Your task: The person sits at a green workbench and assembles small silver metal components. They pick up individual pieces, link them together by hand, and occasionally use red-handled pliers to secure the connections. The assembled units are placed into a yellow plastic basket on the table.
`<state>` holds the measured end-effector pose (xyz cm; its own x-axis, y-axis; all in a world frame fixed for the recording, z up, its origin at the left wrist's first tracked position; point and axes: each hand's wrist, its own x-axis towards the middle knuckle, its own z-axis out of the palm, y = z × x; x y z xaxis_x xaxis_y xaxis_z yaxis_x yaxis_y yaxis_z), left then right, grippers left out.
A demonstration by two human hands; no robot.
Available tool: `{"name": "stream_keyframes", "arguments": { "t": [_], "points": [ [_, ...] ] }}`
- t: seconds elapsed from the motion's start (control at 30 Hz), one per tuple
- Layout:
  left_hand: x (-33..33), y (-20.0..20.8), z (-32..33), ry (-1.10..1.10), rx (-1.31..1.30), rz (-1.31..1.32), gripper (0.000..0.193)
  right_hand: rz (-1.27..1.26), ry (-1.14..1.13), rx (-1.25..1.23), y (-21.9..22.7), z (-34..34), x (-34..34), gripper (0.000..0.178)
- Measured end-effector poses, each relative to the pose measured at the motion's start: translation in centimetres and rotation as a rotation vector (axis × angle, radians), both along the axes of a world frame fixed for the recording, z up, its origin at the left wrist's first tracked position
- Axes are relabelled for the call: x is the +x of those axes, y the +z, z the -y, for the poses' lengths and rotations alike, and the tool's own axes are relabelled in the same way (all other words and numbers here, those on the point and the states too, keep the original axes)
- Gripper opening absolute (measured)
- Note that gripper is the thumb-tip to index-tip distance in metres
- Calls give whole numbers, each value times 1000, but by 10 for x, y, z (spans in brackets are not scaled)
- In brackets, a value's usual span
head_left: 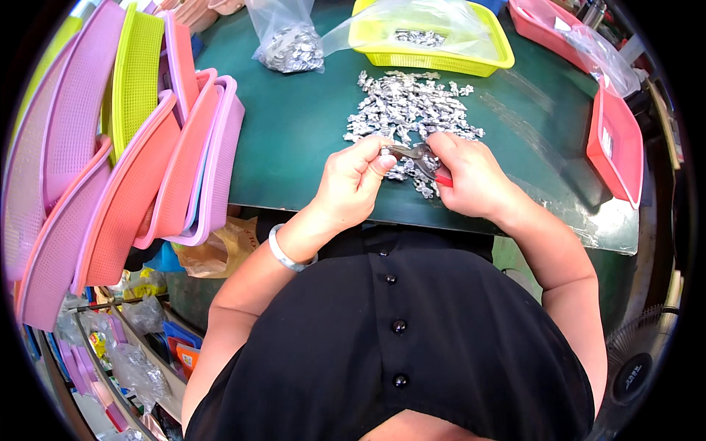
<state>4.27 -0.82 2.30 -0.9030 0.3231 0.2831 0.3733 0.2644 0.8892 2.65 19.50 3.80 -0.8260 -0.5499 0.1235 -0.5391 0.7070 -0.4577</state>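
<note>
My right hand (pixel 471 173) grips a pair of pliers (pixel 421 153) with red handles, jaws pointing left. My left hand (pixel 351 180) is closed in a pinch at the jaw tips, on a small silver metal part (pixel 384 150) mostly hidden by the fingertips. Just beyond both hands spreads a loose pile of small silver metal parts (pixel 408 103) on the green table (pixel 294 140). A few of these parts lie below the pliers, between my hands.
A yellow-green basket (pixel 441 63) with a plastic bag and metal pieces stands behind the pile. Left of it sits a clear bag of metal pieces (pixel 294 50). Stacked plastic baskets (pixel 158 176) rise at left. A pink tray (pixel 616 143) lies at right, above a fan (pixel 632 375).
</note>
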Motion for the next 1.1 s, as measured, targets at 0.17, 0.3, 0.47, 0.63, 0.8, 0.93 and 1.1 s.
{"name": "stream_keyframes", "arguments": {
  "t": [0.17, 0.3, 0.47, 0.63, 0.8, 0.93, 1.1],
  "points": [
    [0, -7, -21, -19, -67, 4, 16, -31, -15, -38, -11, -22, 5, 27],
    [0, -9, -41, -32, -90, 14, 16, -18, -41, -39, -17, -41, 7, 27],
    [3, -3, -62, -82, -51, 119, 19, 41, -10, -80, -14, -67, 7, 29],
    [0, -11, -66, -105, 295, 510, 21, 87, -77, -129, -3, -101, 7, 45],
    [-5, -6, -59, -53, 545, 784, 25, -130, -312, 157, -14, -139, 7, 59],
    [-16, -9, -55, 21, 622, 862, 20, -271, -344, 233, -29, -152, 4, 59],
    [-31, -15, -40, -72, 684, 937, 15, -323, -314, 106, -25, -127, -5, 46]
  ]
}}
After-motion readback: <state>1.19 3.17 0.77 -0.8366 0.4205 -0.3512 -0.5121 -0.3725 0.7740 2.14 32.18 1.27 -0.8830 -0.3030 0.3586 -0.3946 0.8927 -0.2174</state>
